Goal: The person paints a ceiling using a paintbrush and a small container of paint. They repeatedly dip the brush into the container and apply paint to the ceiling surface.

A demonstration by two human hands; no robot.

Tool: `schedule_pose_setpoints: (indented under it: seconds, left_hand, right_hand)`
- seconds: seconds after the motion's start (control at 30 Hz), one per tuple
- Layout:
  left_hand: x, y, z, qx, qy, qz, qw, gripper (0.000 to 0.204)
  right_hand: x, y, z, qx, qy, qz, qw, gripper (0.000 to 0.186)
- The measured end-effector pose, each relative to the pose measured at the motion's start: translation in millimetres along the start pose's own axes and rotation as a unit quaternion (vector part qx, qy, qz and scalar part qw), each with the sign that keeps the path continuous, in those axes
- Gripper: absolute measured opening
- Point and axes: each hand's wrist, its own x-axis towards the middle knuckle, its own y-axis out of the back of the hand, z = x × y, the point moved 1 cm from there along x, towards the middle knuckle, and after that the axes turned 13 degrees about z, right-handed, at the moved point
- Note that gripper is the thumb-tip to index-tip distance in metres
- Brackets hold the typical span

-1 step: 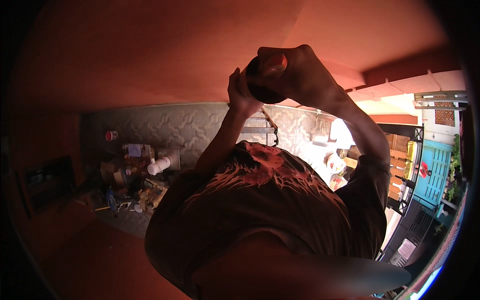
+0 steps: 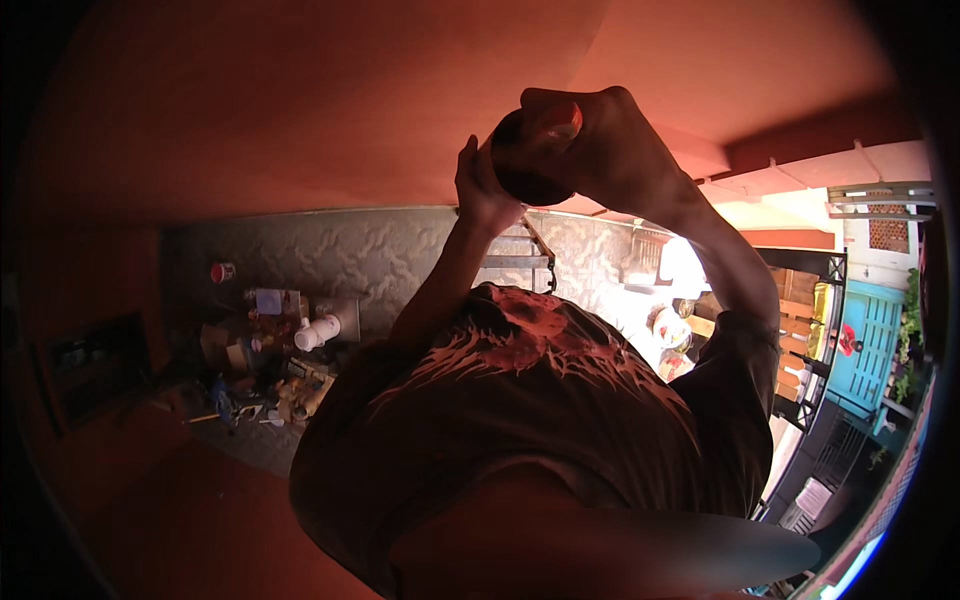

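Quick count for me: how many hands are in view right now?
2. The left hand cups the left side of a dark round container; the right hand is at its right, gripping a red-ended object. No others show.

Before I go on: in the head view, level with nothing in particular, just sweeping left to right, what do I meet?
Red-and-white tub, white cylindrical item, left hand, dark round object, right hand, turquoise slatted panel.
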Motion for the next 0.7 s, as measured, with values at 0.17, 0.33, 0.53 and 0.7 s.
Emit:
schedule_pose_setpoints:
  seconds: [0.17, 0.33, 0.53, 0.7]
  left_hand:
    - [7, -3, 5, 0.007, 0.020, -0.168, 0.986, 0.068]
    - [13, 8, 4, 0.027, 0.017, 0.010, 0.999, 0.063]
    - [24, 22, 1, 0.060, 0.039, -0.033, 0.997, 0.058]
    - [7, -20, -1, 0.048, 0.015, 0.108, 0.993, 0.050]
  right_hand:
    - [1, 15, -8, -0.035, 0.042, 0.047, 0.997, 0.014]
    - [7, 14, -2, -0.101, 0.136, 0.068, 0.983, 0.015]
    - [17, 14, -2, -0.172, 0.167, 0.053, 0.969, 0.020]
    - [16, 12, -11, -0.232, 0.195, 0.030, 0.952, 0.024]
